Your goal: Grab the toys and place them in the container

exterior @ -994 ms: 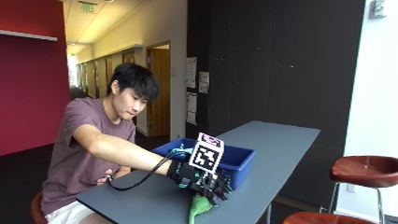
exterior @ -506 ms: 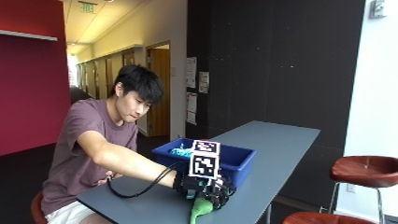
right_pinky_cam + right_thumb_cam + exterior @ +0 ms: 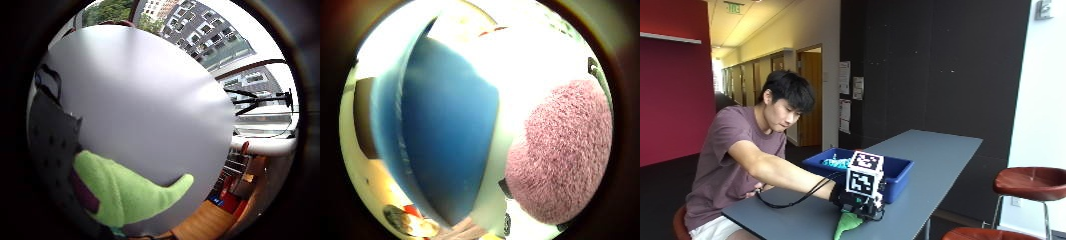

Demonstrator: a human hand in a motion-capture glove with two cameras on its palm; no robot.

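In the outside view my gloved right hand is down on the near end of the grey table. Its fingers curl over the top of a green plush toy, whose tail points toward the table's near edge. The little finger side palm view has the green plush toy lying on the table beside a gloved finger. A pink fuzzy surface sits close to the palm in the thumb side view, beside the blue container. The blue container stands just behind the hand and holds a teal toy.
The person sits at the table's left side, with the right arm stretched along it. Brown stools stand on the right past the table's edge. Beyond the container the tabletop runs toward a dark wall.
The gloved hand has sunk a little lower onto the green toy near the table's front edge. The container has not moved.
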